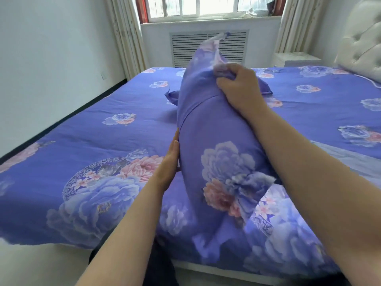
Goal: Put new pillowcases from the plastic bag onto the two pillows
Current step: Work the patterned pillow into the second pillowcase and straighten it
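Two hands at work. Right hand (pixel 237 85), at twelve o'clock of centre, bunches and grips the loose upper cloth of the pillowcase (pixel 222 162), fingers curled round the fabric. Left hand (pixel 169 162), at nine o'clock of the pillow, lies flat with straight fingers pressed against its side. One pillow (pixel 198 124) in view, stood on end and tilted, already inside the blue floral case, resting on the bed (pixel 92 141). One window (pixel 195 7) at twelve o'clock, one vent grille (pixel 185 48) below it, one tufted headboard (pixel 362 44) at two o'clock. No readable writing anywhere.
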